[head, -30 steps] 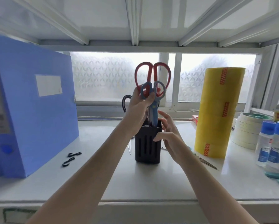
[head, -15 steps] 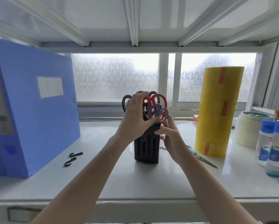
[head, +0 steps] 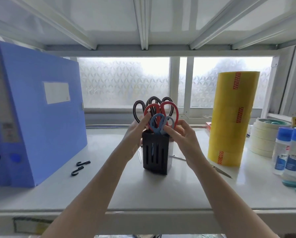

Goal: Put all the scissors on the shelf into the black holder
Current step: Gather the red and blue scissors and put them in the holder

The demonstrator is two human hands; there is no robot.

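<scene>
The black holder (head: 155,152) stands upright mid-shelf. Black-handled scissors (head: 151,102), red-handled scissors (head: 171,109) and small blue-and-grey scissors (head: 158,123) stand in it, handles up. My left hand (head: 135,134) is at the holder's left, fingers apart, one fingertip resting on the red handle loop. My right hand (head: 184,137) is at the holder's right, fingertips pinched on the grey loop of the small scissors. Another pair of scissors (head: 222,172) lies flat on the shelf behind my right forearm; only its blades show.
A blue file box (head: 33,117) stands at the left, two black hooks (head: 80,166) beside it. A tall yellow tape stack (head: 233,117), white tape rolls (head: 264,140) and blue-capped bottles (head: 291,152) fill the right. Metal blades (head: 139,155) show behind the holder.
The red and blue scissors went down from above the holder into it. My left hand loosened its grip and my right hand moved from the holder's rim to the small scissors' handle.
</scene>
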